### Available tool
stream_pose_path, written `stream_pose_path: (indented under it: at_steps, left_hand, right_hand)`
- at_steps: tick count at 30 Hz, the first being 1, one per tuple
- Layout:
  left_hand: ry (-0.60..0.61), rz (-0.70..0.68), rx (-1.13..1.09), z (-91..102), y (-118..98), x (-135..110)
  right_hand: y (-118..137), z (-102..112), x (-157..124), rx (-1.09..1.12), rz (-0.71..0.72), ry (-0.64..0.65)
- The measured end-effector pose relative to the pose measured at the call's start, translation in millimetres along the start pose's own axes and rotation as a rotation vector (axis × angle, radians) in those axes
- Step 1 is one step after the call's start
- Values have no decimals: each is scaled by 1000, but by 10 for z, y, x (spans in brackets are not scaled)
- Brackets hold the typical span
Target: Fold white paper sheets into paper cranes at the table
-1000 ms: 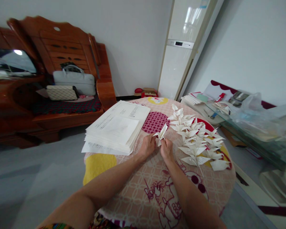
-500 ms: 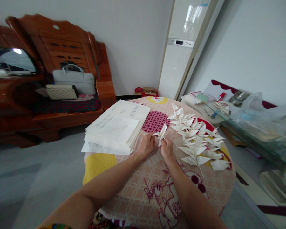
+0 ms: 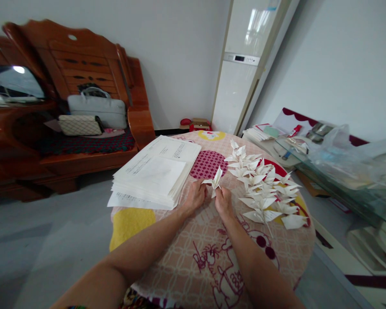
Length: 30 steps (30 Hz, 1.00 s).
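Note:
Between my hands, over the middle of the round table, is a white folded paper crane (image 3: 215, 181) with one point standing up. My left hand (image 3: 196, 195) is closed, its fingertips pinching the crane's left tip. My right hand (image 3: 224, 201) is closed on the lower right side of the same crane. The fingers partly hide the folds they grip. To the right lies a spread of several finished paper cranes (image 3: 259, 178), crowded together. A thick stack of printed paper (image 3: 141, 171), with a smaller blank sheet (image 3: 161, 174) on top, lies to the left of my hands.
A patterned cloth (image 3: 167, 262) covers the round table. Beyond its right edge stands a glass-topped table (image 3: 328, 184) carrying a plastic bag (image 3: 334, 148) and papers. A wooden sofa (image 3: 90, 77) with bags stands at the left, and a tall white air conditioner (image 3: 234, 94) at the back.
The whole view has shifted slightly, so things sit a little further left. Both hands keep their grip on the crane, with hardly any movement against the table.

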<state>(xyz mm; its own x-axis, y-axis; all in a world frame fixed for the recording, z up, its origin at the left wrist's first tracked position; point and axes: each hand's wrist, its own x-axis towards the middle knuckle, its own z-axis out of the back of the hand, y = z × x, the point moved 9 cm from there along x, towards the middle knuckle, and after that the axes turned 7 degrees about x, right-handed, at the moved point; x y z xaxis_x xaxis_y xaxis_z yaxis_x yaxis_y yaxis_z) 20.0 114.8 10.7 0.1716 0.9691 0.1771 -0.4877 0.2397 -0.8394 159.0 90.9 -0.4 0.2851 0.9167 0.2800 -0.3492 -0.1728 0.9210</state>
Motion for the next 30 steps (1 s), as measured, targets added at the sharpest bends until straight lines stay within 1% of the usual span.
stream_pose_path:
  at_steps: [5, 16, 21, 23, 27, 30]
  left_hand:
    - [19, -37, 20, 1, -34, -2]
    - [-11, -22, -77, 30, -50, -48]
    - [73, -48, -71, -2, -105, -47]
    - [71, -18, -81, 12, -70, -31]
    - [-15, 48, -167, 68, 104, 34]
    - [-23, 53, -304, 42, 196, 87]
  right_hand:
    - [-22, 26, 5, -6, -12, -30]
    - [-21, -5, 1, 9, 1, 4]
    - [-36, 76, 19, 21, 8, -19]
    - [-71, 113, 28, 58, -1, -21]
    - [-142, 110, 33, 129, -11, 18]
    - [-112, 122, 33, 52, 31, 17]
